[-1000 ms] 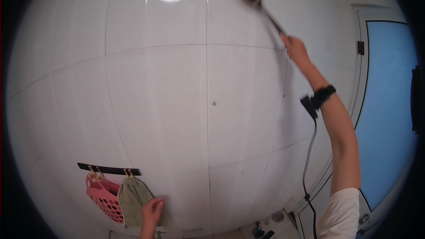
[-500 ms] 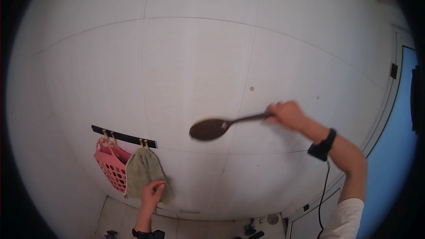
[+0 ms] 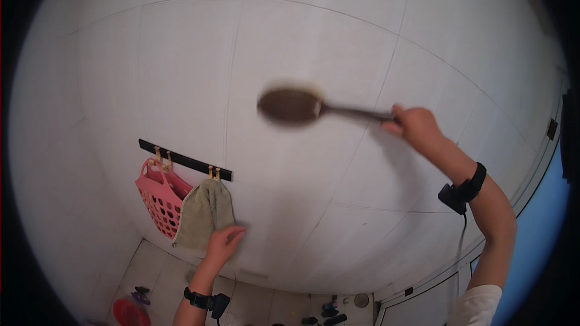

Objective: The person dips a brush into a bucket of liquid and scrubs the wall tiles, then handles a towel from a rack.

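My right hand (image 3: pixel 417 125) is closed around the thin end of a long dark handle. At the handle's other end is the brown oval head of a long-handled brush (image 3: pixel 290 106), blurred by motion. A pale rim, perhaps bristles, shows along its upper edge, on the side toward the white wall (image 3: pixel 290 42). Whether the brush touches the wall I cannot tell. Low on the left, my left hand (image 3: pixel 225 242) holds nothing, its fingers loosely bent and apart from the thumb. It is in front of a grey-green towel (image 3: pixel 204 211); contact between them is unclear.
A black hook rail (image 3: pixel 184 160) on the wall carries the towel and a pink perforated basket (image 3: pixel 162 199). A red basin (image 3: pixel 130 314) and small dark items are on the floor below. At the right stands a door with a blue panel (image 3: pixel 541 223).
The brush and my right hand have moved up along the wall. The view has shifted, so the hook rail sits higher and the red basin shows. My left hand stays by the towel.
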A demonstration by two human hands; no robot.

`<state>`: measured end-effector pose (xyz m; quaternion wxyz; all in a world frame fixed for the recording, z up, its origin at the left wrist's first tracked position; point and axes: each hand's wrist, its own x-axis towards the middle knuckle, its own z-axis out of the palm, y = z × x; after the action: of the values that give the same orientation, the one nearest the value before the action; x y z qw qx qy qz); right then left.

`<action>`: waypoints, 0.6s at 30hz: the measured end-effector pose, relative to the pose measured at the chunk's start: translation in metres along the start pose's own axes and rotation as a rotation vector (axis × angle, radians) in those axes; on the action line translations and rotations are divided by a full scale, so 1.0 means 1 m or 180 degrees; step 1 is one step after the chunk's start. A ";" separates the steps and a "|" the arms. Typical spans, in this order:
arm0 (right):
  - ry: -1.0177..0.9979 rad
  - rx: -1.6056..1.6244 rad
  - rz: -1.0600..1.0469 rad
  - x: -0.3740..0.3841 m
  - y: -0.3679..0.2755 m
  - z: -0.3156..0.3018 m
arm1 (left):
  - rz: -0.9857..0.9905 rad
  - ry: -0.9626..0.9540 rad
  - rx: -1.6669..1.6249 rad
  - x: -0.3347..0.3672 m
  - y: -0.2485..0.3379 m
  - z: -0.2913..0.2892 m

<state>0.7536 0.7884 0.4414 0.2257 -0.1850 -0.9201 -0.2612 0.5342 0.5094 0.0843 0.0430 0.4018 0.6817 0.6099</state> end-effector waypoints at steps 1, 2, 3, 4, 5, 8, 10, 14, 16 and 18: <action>-0.0620 -0.0282 -0.0198 -0.001 -0.020 -0.006 | 0.0114 -0.0074 -0.0044 0.002 0.000 -0.001; -0.0354 -0.0395 -0.0358 0.003 -0.017 -0.009 | 0.0103 -0.0068 -0.0047 0.003 0.004 -0.002; -0.0084 -0.0520 -0.0509 0.010 -0.005 -0.015 | 0.0183 -0.0109 0.0005 0.006 0.010 -0.002; 0.0354 -0.0508 -0.0438 0.023 0.010 -0.026 | 0.0256 -0.0145 0.0062 0.007 0.014 -0.005; 0.0518 -0.0587 0.0135 0.038 0.011 -0.049 | 0.0245 -0.0158 0.0050 0.009 0.018 -0.006; 0.1593 0.0245 0.0887 0.084 0.048 -0.103 | -0.0208 -0.0445 0.0211 0.006 0.020 -0.012; 0.1645 0.0739 0.1448 0.101 0.039 -0.108 | -0.0050 -0.0345 0.0207 0.004 0.013 -0.014; 0.1398 0.0848 0.0507 0.085 -0.025 -0.004 | 0.0198 -0.0174 0.0054 0.004 -0.003 -0.022; 0.0285 0.0518 0.0268 0.040 -0.083 0.051 | -0.0286 -0.0405 0.0113 0.003 -0.002 -0.038; -0.0228 0.0527 -0.0168 -0.013 -0.093 0.093 | -0.0205 -0.0361 0.0045 0.004 -0.003 -0.045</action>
<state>0.6920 0.7642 0.3274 0.2003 -0.1506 -0.9506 -0.1834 0.5055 0.4755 0.0950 0.0983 0.4139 0.6950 0.5797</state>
